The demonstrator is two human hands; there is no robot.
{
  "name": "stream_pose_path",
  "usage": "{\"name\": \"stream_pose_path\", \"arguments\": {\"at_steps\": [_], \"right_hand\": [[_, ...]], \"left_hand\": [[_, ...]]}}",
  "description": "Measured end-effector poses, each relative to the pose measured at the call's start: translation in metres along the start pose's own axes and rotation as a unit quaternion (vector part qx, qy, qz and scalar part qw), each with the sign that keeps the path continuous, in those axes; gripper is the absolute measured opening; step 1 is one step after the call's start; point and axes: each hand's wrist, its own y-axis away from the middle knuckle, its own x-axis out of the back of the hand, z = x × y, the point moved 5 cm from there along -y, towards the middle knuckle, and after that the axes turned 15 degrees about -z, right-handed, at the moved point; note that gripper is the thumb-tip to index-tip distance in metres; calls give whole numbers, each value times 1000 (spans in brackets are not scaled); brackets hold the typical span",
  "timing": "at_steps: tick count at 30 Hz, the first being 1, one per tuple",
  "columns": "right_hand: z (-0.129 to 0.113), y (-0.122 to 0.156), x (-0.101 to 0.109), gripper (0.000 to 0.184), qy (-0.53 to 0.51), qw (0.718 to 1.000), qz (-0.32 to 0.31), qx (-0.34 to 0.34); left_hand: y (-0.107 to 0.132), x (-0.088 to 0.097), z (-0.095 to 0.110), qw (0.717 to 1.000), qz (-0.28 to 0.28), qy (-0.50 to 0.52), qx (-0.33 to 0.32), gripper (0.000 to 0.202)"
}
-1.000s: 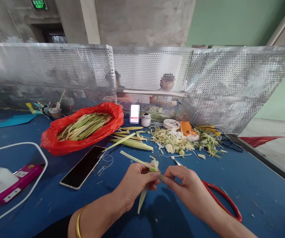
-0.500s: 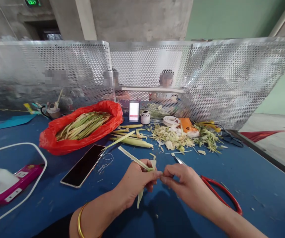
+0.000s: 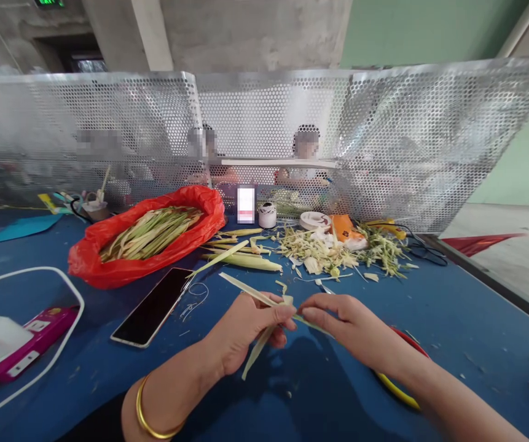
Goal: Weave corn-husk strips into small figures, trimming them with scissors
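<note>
My left hand [image 3: 250, 328] is closed on several pale green leaf strips [image 3: 239, 286], pinching them where they cross between thumb and fingers. One strip points up to the left and another hangs below the hand. To the right, my right hand [image 3: 344, 316] has its thumb and forefinger closed on a thin leaf strip that runs out of the left hand's pinch. Partly hidden beneath my right hand and forearm lies a pair of scissors with a red and yellow handle [image 3: 400, 393]; a bit of its blade shows beyond the fingers.
A red plastic bag [image 3: 93, 276] of long leaves stands left, behind a dark phone [image 3: 153, 310]. Loose leaves [image 3: 255, 263] and a heap of scraps [image 3: 313, 252] lie ahead. A pink power strip [image 3: 29, 350] with white cable is left. People sit behind the perforated screen [image 3: 264, 116].
My right hand has shifted slightly and now has a strip lying under its fingers toward the right. The hanging strip has swung left. More of the scissors' yellow handle shows.
</note>
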Motion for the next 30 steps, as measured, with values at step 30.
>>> {"name": "stream_pose_path", "arguments": {"at_steps": [30], "right_hand": [[17, -13, -34, 32, -425, 891, 159, 26]], "left_hand": [[2, -17, -16, 995, -74, -9, 72, 24]]}}
